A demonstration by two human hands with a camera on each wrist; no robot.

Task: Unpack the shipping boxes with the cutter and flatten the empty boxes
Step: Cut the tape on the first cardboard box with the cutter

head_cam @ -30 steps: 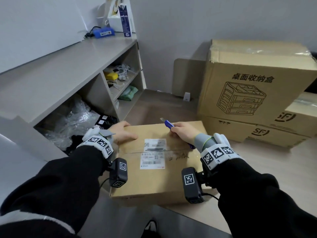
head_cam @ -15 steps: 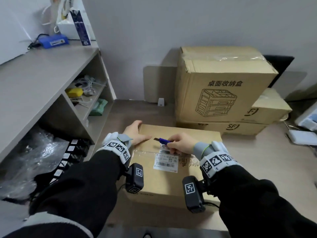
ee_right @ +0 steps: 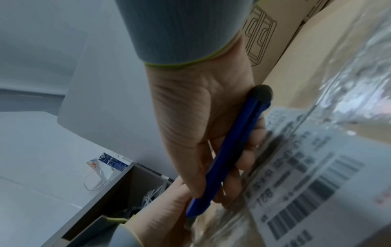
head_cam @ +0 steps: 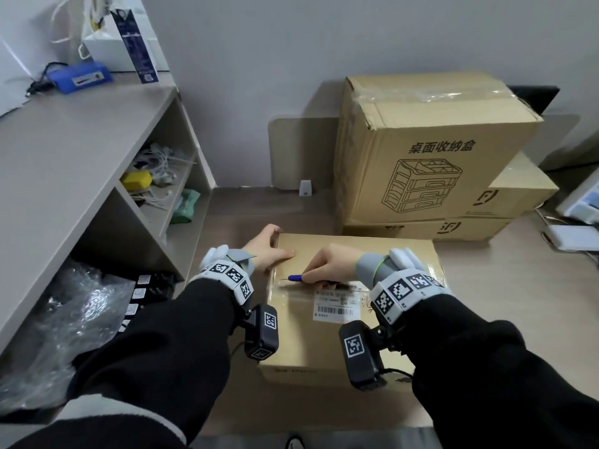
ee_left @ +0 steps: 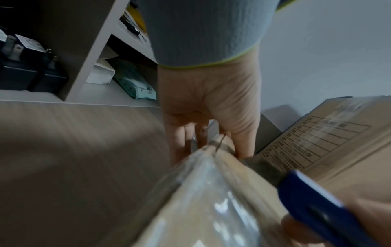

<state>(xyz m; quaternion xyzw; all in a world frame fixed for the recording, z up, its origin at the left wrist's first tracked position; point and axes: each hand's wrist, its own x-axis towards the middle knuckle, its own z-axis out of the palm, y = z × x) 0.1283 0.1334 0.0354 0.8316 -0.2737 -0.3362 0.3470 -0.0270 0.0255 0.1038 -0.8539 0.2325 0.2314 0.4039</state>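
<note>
A taped cardboard box (head_cam: 327,345) with a white shipping label (head_cam: 337,305) lies in front of me. My left hand (head_cam: 268,250) rests on its far left corner, thumb on top and fingers straight down the side (ee_left: 182,133). My right hand (head_cam: 327,265) grips a blue cutter (head_cam: 296,278), also seen in the right wrist view as the cutter (ee_right: 232,150). Its tip sits on the clear tape seam near the box's left edge, just above the label (ee_right: 317,167). The blade itself is too small to make out.
A large printed carton (head_cam: 431,150) stands on flatter boxes (head_cam: 460,229) right behind the taped box. A grey shelf unit (head_cam: 97,140) runs along the left, with bubble wrap (head_cam: 64,319) and black adapters (head_cam: 142,286) in its lower bay. White items (head_cam: 570,238) lie far right.
My right hand has brought the cutter from the box's far edge down onto the tape seam and drawn it leftwards. The left hand has stayed on the corner. My head has turned right.
</note>
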